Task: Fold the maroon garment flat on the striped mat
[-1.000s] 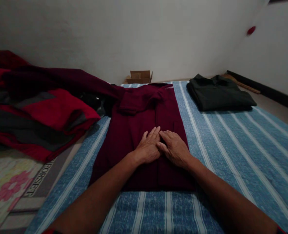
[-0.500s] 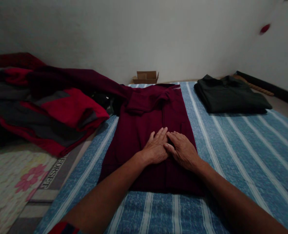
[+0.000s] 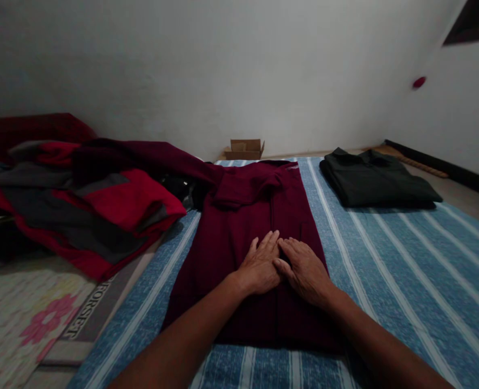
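Observation:
A maroon jacket (image 3: 239, 237) lies spread on the blue striped sheet, its hem toward me. One sleeve is laid across its upper part; the other stretches off to the left over a pile of clothes. My left hand (image 3: 261, 265) rests flat on the middle of the jacket, fingers extended. Beside it, my right hand (image 3: 304, 270) presses palm down on the cloth, its thumb and fingertips meeting the left hand. Both hands are open, and neither grips the fabric.
Red and grey clothing (image 3: 117, 210) is heaped at the left. A folded dark green garment (image 3: 379, 178) lies on the striped sheet (image 3: 401, 281) at the right. Against the back wall stands a small cardboard box (image 3: 245, 148). A flowered mat (image 3: 24, 308) covers the lower left.
The view has tilted up, so everything sits lower in the picture. My hands stay at about the same place on the jacket, which keeps its shape.

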`<state>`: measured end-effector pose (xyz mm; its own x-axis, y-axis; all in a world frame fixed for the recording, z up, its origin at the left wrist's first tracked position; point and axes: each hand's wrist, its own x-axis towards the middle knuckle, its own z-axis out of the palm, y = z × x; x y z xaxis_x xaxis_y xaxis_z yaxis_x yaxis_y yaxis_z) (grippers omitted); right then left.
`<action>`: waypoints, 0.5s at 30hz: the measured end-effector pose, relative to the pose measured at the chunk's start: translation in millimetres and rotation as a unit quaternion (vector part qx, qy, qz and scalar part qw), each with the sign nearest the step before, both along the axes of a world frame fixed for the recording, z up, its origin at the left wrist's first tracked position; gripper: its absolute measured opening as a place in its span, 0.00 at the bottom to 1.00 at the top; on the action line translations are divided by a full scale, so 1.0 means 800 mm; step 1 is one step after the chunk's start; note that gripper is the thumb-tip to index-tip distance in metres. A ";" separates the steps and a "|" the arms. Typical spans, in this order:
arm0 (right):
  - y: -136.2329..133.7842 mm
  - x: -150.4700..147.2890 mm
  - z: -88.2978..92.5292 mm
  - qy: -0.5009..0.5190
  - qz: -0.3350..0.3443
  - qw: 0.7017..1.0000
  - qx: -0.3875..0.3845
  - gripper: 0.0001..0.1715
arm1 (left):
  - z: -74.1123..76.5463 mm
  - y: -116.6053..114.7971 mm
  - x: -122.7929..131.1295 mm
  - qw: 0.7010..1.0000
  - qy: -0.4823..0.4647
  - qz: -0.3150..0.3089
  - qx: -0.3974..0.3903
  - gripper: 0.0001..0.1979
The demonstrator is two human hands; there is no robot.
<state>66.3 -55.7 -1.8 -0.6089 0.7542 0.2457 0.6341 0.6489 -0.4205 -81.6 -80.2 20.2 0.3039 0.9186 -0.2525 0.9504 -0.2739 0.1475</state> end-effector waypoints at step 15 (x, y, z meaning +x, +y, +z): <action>-0.001 -0.006 -0.002 0.002 -0.009 1.000 0.003 0.30 | 0.007 -0.001 -0.002 1.000 0.004 0.005 0.001 0.33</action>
<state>61.4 -56.4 -3.5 -0.5946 0.7630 0.2537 0.6435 0.6407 -0.4188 -83.2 -81.2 25.5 0.2921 0.9225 -0.2525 0.9545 -0.2644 0.1382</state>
